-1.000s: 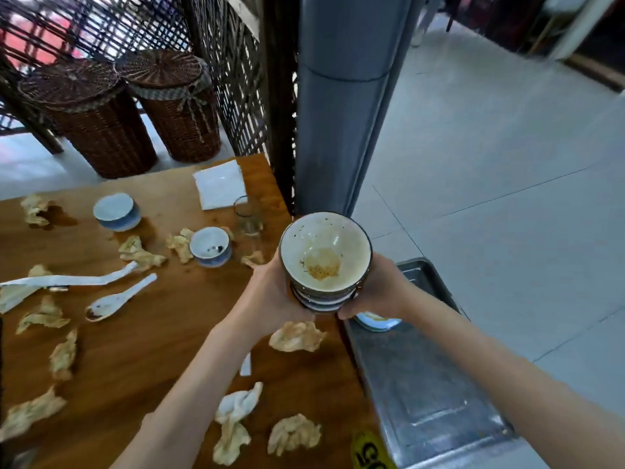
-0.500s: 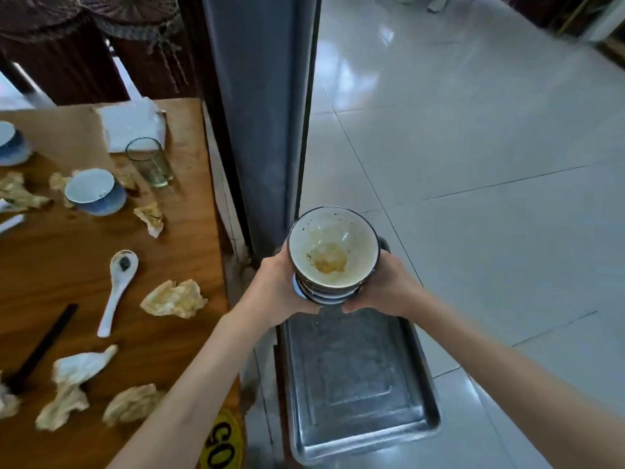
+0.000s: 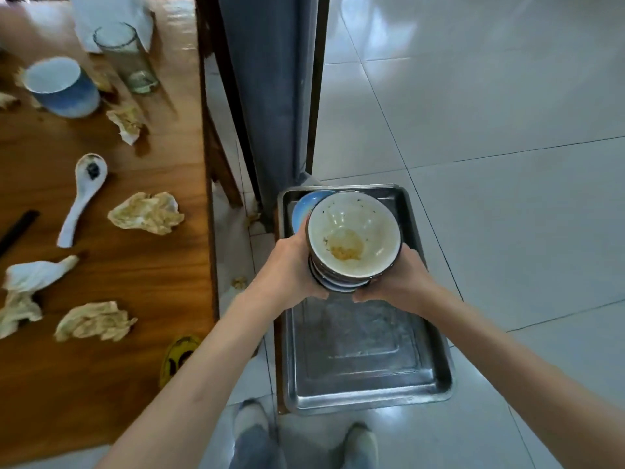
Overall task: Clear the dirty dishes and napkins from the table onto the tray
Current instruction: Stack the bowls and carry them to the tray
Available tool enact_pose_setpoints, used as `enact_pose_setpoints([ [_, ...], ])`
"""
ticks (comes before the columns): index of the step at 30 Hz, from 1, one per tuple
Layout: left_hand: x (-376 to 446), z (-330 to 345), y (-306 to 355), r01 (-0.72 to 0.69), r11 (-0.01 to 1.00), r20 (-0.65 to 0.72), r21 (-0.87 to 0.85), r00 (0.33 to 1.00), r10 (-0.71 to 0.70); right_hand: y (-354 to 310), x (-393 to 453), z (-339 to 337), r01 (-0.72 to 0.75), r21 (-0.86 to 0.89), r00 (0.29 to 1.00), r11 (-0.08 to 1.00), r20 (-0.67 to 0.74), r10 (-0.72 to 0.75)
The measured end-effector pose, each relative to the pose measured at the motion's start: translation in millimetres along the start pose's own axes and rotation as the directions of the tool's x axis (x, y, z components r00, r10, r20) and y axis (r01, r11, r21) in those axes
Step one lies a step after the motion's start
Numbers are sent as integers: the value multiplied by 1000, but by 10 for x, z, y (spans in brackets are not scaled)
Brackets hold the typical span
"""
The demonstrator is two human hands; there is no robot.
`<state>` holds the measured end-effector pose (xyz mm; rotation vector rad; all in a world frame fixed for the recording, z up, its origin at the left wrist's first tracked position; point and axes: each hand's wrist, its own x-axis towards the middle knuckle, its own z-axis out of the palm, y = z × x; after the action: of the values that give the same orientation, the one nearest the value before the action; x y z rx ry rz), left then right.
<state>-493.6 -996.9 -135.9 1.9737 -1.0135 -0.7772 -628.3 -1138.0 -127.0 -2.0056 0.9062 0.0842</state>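
A stack of dirty bowls (image 3: 353, 238), the top one white inside with yellow food residue, hangs over the far half of the steel tray (image 3: 368, 387). My left hand (image 3: 291, 269) grips its left side and my right hand (image 3: 402, 282) grips its right side. A blue dish (image 3: 302, 206) lies in the tray's far left corner, partly hidden by the stack. On the wooden table (image 3: 101, 384) lie several crumpled napkins (image 3: 147, 213), a white spoon (image 3: 83, 194), a blue cup (image 3: 61, 86) and a glass (image 3: 126, 57).
A grey pillar (image 3: 270, 79) stands just beyond the tray, between table and tiled floor (image 3: 490, 130). A flat white napkin (image 3: 111, 15) lies at the table's far edge. A black stick (image 3: 17, 228) lies at the left. My shoes (image 3: 252, 424) stand below the tray.
The stack of bowls, held in both hands, has moved from above the table's edge to over the tray and lower. The view has swung right and down.
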Motion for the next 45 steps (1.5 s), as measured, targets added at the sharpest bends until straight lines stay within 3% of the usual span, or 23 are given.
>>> enact_pose_setpoints([
  [8,62,420,-304,19,999,-80,42,997,-16,503,238,263,27,77,999,997,15,-29],
  [30,389,1200,-1575,112,993,-210,-22,971,-114,1493,1050,1021,111,4,992,994,63,-111],
  [45,460,1239,-1720,186,982,-199,-42,961,-190,1515,1088,1077,103,-16,992,995,75,-102],
])
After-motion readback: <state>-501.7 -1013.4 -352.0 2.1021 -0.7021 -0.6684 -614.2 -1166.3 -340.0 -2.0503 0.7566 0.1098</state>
